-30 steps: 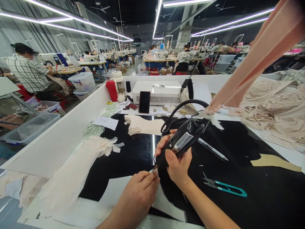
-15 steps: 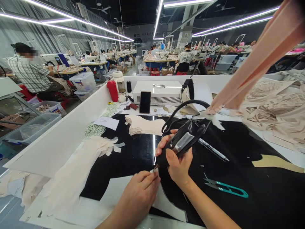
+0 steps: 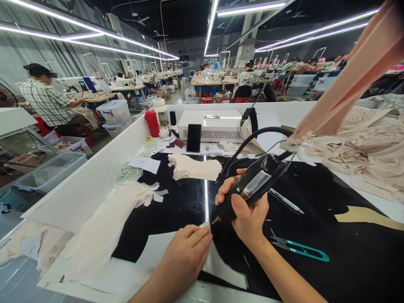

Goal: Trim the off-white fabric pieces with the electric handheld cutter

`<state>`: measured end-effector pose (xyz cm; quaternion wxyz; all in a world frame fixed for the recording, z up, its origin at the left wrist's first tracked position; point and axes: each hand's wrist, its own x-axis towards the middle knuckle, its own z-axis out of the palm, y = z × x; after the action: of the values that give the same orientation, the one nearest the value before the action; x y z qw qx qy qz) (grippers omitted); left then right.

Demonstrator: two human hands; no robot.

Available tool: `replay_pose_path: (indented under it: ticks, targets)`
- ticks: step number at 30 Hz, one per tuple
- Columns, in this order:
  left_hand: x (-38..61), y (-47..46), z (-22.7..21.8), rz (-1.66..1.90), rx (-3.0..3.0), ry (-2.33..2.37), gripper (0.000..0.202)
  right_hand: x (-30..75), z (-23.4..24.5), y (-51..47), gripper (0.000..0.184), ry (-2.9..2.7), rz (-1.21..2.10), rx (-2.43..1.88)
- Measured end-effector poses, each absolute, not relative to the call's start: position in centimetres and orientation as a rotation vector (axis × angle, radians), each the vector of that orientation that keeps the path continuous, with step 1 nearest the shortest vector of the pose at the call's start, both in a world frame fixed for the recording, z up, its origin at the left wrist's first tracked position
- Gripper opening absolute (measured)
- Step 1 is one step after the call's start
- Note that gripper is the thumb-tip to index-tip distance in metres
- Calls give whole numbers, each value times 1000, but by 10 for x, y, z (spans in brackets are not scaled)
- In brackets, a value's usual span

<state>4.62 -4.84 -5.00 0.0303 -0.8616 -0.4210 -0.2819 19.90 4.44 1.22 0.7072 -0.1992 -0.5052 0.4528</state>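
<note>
My right hand [image 3: 248,210] is wrapped around a black corded handheld electric cutter [image 3: 255,181], which has a silver plate on its side. Its coppery pointed tip aims down and left, a small gap from my left fingertips. With fingers together, my left hand [image 3: 186,252] presses and grips the narrow upper end of a white curved pattern piece [image 3: 224,269] on the black work surface [image 3: 176,210]. Part of that piece is hidden under my hand. Teal thread snips [image 3: 303,249] lie to the right of my right forearm, and a silver pen [image 3: 285,201] rests behind it.
Stacked pale fabric pieces [image 3: 194,167] lie ahead, with a longer pale pile [image 3: 101,227] at left. A phone [image 3: 193,138] leans against a white vented box [image 3: 210,126]. Pink fabric [image 3: 350,92] hangs by the cutter's cord. A beige piece [image 3: 366,215] lies right. People sit at machines beyond.
My right hand has drawn the cutter to the right, and its tip has come away from my left fingertips. My left hand stays on the white piece. The camera view has shifted slightly.
</note>
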Motion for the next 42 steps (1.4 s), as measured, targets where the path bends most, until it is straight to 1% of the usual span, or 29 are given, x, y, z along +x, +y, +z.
replay_pose_path:
  ticks: [11, 15, 19, 26, 42]
  targets:
    - [14, -58, -34, -639, -2586, -1315, 34, 232, 11, 13, 42, -1113, 1061, -457]
    - [24, -71, -28, -732, -2602, -1248, 30, 236, 11, 1, 42, -1124, 1099, -435]
    - [46, -79, -31, -848, -2684, -1150, 26, 235, 10, -7, 43, -1125, 1123, -424]
    - [55, -78, -44, -765, -2718, -1182, 27, 232, 8, -10, 43, -1119, 1111, -441]
    - [52, -84, -45, -847, -2636, -1162, 32, 229, 4, -12, 43, -1113, 1138, -415]
